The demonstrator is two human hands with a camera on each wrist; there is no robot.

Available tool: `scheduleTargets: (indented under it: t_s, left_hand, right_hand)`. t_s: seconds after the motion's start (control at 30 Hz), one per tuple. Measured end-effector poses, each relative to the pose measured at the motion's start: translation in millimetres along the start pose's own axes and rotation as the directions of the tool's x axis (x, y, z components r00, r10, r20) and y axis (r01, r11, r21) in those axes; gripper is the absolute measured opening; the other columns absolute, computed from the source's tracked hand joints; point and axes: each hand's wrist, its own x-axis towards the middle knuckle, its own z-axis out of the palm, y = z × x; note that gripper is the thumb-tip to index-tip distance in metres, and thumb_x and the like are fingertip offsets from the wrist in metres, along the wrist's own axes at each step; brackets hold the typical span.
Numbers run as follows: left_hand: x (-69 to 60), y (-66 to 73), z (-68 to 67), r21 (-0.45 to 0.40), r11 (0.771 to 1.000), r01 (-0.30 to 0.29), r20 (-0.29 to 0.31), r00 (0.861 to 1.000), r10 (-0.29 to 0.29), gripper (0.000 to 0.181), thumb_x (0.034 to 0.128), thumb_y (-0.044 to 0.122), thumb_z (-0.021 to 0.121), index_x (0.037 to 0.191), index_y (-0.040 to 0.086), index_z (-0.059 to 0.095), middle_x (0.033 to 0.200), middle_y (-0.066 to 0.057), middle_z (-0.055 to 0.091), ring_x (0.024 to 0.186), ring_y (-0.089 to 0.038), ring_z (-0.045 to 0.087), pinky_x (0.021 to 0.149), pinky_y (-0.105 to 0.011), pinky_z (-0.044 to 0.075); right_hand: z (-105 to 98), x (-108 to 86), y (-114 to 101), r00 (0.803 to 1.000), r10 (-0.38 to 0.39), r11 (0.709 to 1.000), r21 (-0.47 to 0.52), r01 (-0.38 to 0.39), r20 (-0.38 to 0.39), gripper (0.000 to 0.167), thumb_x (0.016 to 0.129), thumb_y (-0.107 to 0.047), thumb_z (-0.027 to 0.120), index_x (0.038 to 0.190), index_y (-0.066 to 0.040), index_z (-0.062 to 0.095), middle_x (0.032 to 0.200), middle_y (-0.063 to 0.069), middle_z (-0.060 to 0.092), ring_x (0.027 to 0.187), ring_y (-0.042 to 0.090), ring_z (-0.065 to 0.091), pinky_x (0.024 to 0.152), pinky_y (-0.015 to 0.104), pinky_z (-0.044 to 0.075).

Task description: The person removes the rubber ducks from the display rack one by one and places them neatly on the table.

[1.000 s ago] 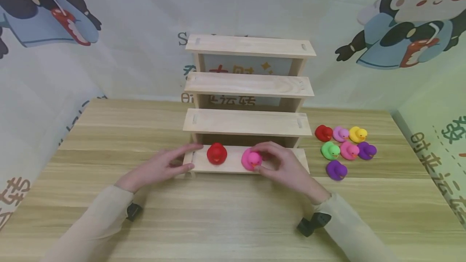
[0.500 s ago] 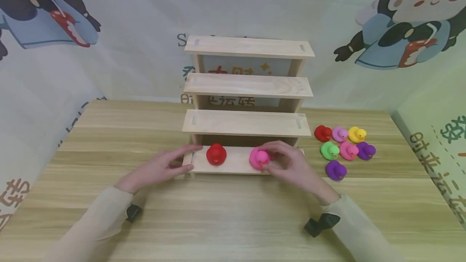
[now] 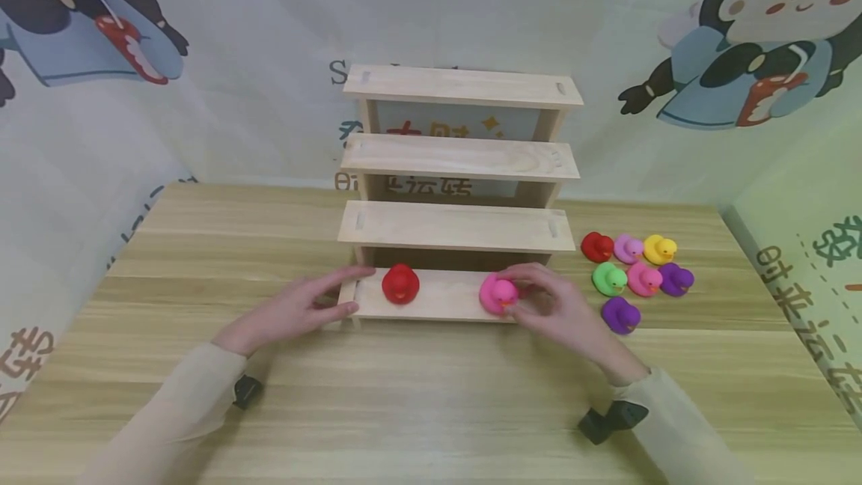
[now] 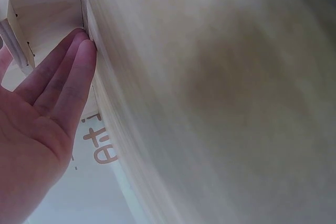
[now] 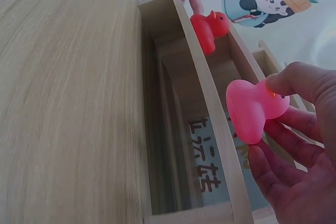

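On the lowest step of a pale wooden stepped shelf [image 3: 456, 227], my right hand [image 3: 562, 313] pinches a bright pink rubber duck [image 3: 499, 294] near the right end. The right wrist view shows the thumb at the head of this pink duck [image 5: 254, 108] and fingertips under its other side. Whether its base touches the board is unclear. A red rubber duck [image 3: 400, 284] sits on the same step, left of centre. My left hand [image 3: 292, 310] touches the left end of that step, thumb at the front corner. Its fingers [image 4: 76, 80] lie straight in the left wrist view.
Several small rubber ducks are grouped on the table right of the shelf, among them a green duck [image 3: 609, 279], a yellow duck [image 3: 660, 249] and a purple duck [image 3: 621, 315]. A printed cloth backdrop [image 3: 269, 58] stands behind the wooden table [image 3: 431, 403].
My right hand has moved the pink duck rightward along the lowest step, from near the middle toward the right end. The left hand and the red duck stay in place.
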Motion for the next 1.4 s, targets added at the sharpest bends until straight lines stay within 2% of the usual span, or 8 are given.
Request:
scheduleTargets:
  t_s: [0.2,0.33,0.5,0.9,1.2,1.4]
  left_hand:
    - [-0.7,0.0,0.2,-0.022,1.0,0.011,0.002,1.0,-0.011,0.058,0.0954,0.034,0.062,0.148,0.025,0.04,0.149,-0.008,0.041,0.128,-0.035,0.046,0.1,-0.057,0.041]
    - [-0.9,-1.0,0.5,-0.02,1.0,-0.002,-0.007,1.0,0.002,0.058,0.0953,0.034,0.062,0.148,0.024,0.04,0.149,-0.007,0.041,0.129,-0.034,0.045,0.102,-0.057,0.039]
    - [-0.7,-1.0,0.5,-0.016,1.0,-0.02,-0.008,1.0,0.02,0.058,0.0956,0.032,0.062,0.148,0.022,0.04,0.148,-0.008,0.042,0.128,-0.035,0.045,0.101,-0.058,0.039]
    - [-0.6,-0.4,-0.3,-0.014,1.0,-0.004,-0.002,1.0,0.004,0.057,0.0956,0.034,0.062,0.148,0.023,0.04,0.148,-0.008,0.042,0.127,-0.034,0.047,0.101,-0.057,0.04]
    - [-0.9,1.3,-0.7,-0.017,1.0,0.024,0.006,1.0,-0.024,0.057,0.0959,0.036,0.06,0.148,0.025,0.04,0.149,-0.008,0.041,0.126,-0.035,0.048,0.099,-0.058,0.041]
    - [-1.4,2.5,-1.0,-0.018,0.999,0.035,0.008,0.999,-0.035,0.057,0.0963,0.037,0.06,0.148,0.025,0.039,0.149,-0.008,0.041,0.124,-0.034,0.05,0.098,-0.057,0.042]
  right_hand:
    - [-9,-7.1,2,0.999,0.048,0.999,0.004,-0.048,0.002,0.04,0.083,-0.002,0.074,0.122,-0.009,0.064,0.123,0.004,0.061,0.106,0.019,0.06,0.094,0.043,0.049]
    - [-14,-11.6,5,0.998,0.058,0.998,-0.014,-0.058,-0.013,0.041,0.084,-0.003,0.073,0.123,-0.009,0.064,0.125,0.005,0.061,0.106,0.02,0.061,0.093,0.042,0.049]
    - [-21,-17.1,7,0.999,0.02,0.999,-0.036,-0.022,-0.038,0.041,0.083,0.001,0.073,0.122,-0.009,0.065,0.122,0.004,0.062,0.106,0.018,0.06,0.091,0.039,0.051]
    - [-35,-27.5,13,0.994,-0.066,0.998,-0.022,0.064,-0.081,0.044,0.081,0.01,0.07,0.123,-0.003,0.063,0.123,0.009,0.063,0.112,0.01,0.054,0.086,0.026,0.052]
    - [-46,-35.7,13,0.994,-0.036,0.999,-0.026,0.033,-0.107,0.046,0.081,0.01,0.07,0.124,-0.004,0.062,0.123,0.009,0.062,0.103,0.01,0.058,0.075,0.027,0.055]
    - [-54,-40.8,16,0.989,-0.067,0.998,-0.025,0.064,-0.129,0.046,0.078,0.015,0.07,0.121,0.0,0.063,0.119,0.013,0.063,0.105,0.007,0.058,0.08,0.026,0.055]
